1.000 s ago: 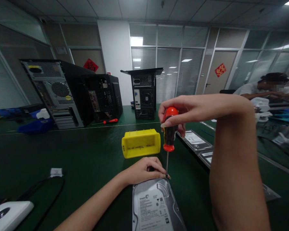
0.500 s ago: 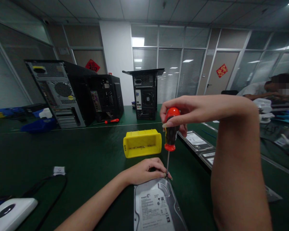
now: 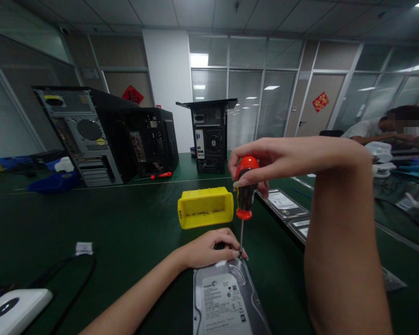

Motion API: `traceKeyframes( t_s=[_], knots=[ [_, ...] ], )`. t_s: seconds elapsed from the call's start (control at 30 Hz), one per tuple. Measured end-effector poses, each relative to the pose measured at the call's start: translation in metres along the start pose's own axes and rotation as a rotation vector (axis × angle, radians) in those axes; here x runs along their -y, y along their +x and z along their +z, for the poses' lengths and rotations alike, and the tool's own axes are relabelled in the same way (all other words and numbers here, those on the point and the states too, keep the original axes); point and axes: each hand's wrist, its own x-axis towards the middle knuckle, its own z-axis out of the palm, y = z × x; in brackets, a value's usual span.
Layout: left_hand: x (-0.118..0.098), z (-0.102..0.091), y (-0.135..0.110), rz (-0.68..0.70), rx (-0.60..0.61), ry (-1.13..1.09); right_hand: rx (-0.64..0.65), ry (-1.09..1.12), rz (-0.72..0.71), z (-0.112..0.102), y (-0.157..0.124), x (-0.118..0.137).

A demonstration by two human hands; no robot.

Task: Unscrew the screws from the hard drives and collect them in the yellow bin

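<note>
A silver hard drive (image 3: 223,298) with a white label lies at the bottom centre of the head view. My left hand (image 3: 211,249) grips its far end, thumb and fingertips close around the screwdriver's tip. In my right hand (image 3: 265,163) is a red and black screwdriver (image 3: 245,197), held nearly upright with the fingers wrapped round its handle. Its shaft runs down to the drive's far right corner; the very tip is hidden by my left fingertips. Just beyond my left hand stands a yellow bin (image 3: 205,208) with small dark bits, perhaps screws, inside.
More hard drives (image 3: 287,204) lie on the right. Black computer cases (image 3: 211,137) stand at the back, with a red tool (image 3: 161,175) before them. A white device (image 3: 17,309) and a cable (image 3: 75,298) are at left. Another person (image 3: 394,125) leans over a table at far right.
Both hands, the screwdriver and the drive keep their places relative to each other. The whole view has shifted very slightly.
</note>
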Motion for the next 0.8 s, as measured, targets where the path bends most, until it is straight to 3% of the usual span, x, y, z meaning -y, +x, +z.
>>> traceKeyframes(
  t_s=[0.13, 0.4, 0.53, 0.7, 0.8],
  knots=[
    [-0.005, 0.0, -0.001, -0.005, 0.02, 0.022, 0.004, -0.009, -0.045, 0.001, 0.001, -0.001],
    [-0.007, 0.004, 0.001, -0.021, 0.024, 0.152, -0.079, -0.039, 0.039, 0.003, 0.002, 0.004],
    [-0.006, 0.003, 0.0, -0.003, 0.001, 0.148, -0.033, -0.058, 0.052, 0.003, 0.005, 0.01],
    [-0.005, 0.005, -0.001, -0.004, -0.013, 0.109, -0.005, -0.157, -0.088, 0.012, 0.008, 0.029],
    [-0.005, 0.005, 0.0, -0.003, -0.016, 0.098, 0.003, -0.233, -0.006, 0.015, 0.015, 0.036]
  ],
)
